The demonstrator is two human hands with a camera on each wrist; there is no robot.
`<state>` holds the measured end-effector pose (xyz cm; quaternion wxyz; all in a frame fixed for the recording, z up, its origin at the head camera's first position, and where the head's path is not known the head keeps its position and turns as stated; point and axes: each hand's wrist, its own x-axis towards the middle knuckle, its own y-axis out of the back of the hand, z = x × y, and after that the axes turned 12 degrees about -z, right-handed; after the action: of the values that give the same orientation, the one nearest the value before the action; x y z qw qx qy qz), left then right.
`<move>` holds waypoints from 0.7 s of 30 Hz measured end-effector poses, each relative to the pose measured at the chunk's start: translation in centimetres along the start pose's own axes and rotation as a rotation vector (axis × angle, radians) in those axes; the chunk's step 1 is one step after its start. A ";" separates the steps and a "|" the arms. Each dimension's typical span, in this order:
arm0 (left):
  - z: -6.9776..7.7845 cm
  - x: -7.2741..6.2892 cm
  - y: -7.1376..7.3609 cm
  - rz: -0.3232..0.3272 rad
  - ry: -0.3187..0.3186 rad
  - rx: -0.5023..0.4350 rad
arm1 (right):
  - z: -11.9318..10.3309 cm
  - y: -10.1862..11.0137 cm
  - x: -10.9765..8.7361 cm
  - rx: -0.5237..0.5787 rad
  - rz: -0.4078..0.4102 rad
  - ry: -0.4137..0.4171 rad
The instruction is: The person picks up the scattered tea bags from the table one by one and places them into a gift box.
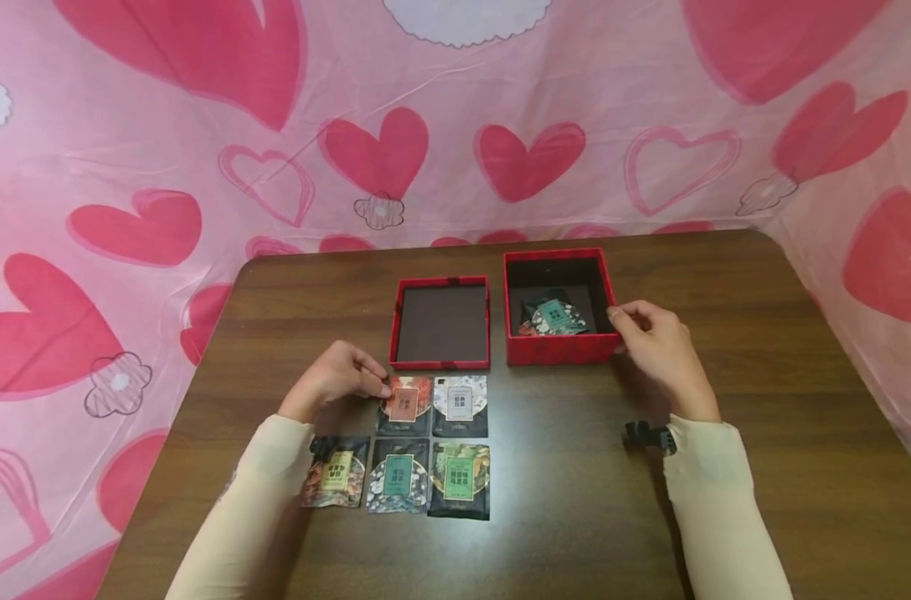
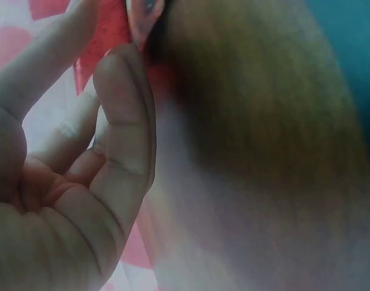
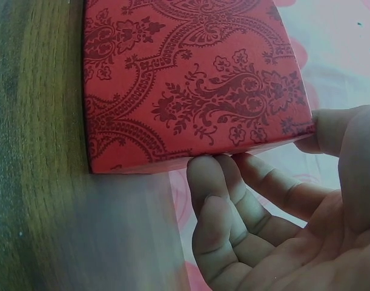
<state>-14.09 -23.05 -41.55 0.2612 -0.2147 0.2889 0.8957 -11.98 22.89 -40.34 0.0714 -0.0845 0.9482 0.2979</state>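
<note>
My left hand [image 1: 338, 379] is at the left edge of an orange-red tea sachet [image 1: 404, 406] lying on the table, a fingertip touching it. In the left wrist view the fingers [image 2: 121, 91] meet the sachet's edge [image 2: 145, 18], with the thumb apart from them. My right hand [image 1: 661, 346] grips the right side of an open red box [image 1: 560, 350], thumb at the top rim and fingers against the outer wall. The patterned wall [image 3: 221, 91] of that box shows close up in the right wrist view. Inside lie a green-labelled sachet [image 1: 554, 315] and others partly hidden.
A red box lid [image 1: 443, 364] lies open side up left of the box. Beside the orange-red sachet is a white sachet [image 1: 460, 407]. A front row has yellow [image 1: 337, 471], teal [image 1: 397, 476] and green [image 1: 459, 480] labelled sachets. A heart-patterned cloth [image 1: 530, 162] hangs behind the table.
</note>
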 end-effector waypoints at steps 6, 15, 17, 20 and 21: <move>0.1 0.4 -0.4 0.040 0.032 0.054 | -0.1 0.0 0.0 -0.006 0.003 -0.001; 0.3 0.6 -0.2 0.101 0.065 0.106 | -0.3 0.0 0.0 -0.022 0.008 -0.005; 0.3 0.8 -0.2 0.104 0.063 0.127 | -0.3 0.0 0.0 -0.024 0.009 -0.002; 0.2 0.9 -0.2 0.108 0.057 0.168 | -0.3 0.0 0.0 -0.027 0.008 -0.001; 0.2 1.0 -0.2 0.108 0.052 0.183 | -0.3 0.0 0.0 -0.027 0.008 0.000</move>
<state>-14.78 -22.45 -42.05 0.2236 -0.1972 0.3872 0.8725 -12.02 22.72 -40.12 0.0689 -0.0816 0.9444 0.3111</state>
